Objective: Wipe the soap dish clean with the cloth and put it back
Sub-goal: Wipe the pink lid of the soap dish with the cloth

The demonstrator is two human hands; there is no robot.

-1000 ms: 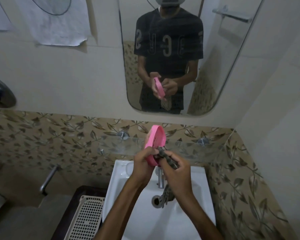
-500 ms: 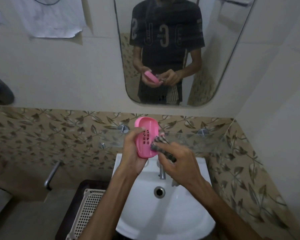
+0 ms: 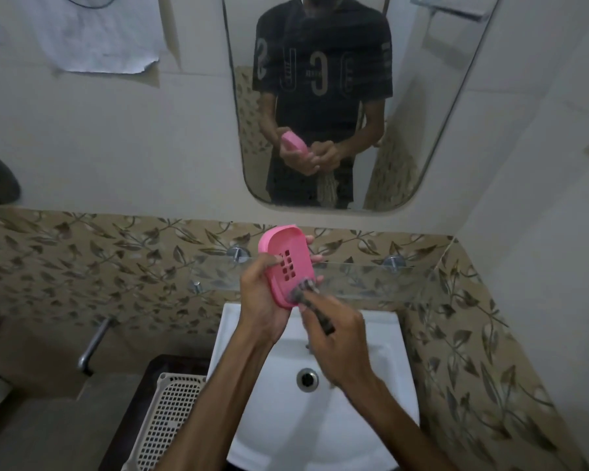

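Observation:
The pink soap dish (image 3: 288, 263), oval with square drain holes, is held tilted above the basin, its inside facing me. My left hand (image 3: 262, 300) grips it from the left and underneath, fingertips showing past its right rim. My right hand (image 3: 337, 338) is closed on a dark striped cloth (image 3: 308, 297) and presses its bunched end against the dish's lower right inside. Motion blur covers the cloth and the right hand.
A white wash basin (image 3: 381, 385) with a drain (image 3: 307, 379) lies below the hands. A glass shelf (image 3: 388, 280) runs along the leaf-patterned tiles behind. A white perforated basket (image 3: 170, 416) sits to the basin's left. A mirror (image 3: 422, 96) hangs above.
The dish has turned from edge-on to its inside facing me. The cloth has moved down to the dish's lower right part. The view has tipped downward.

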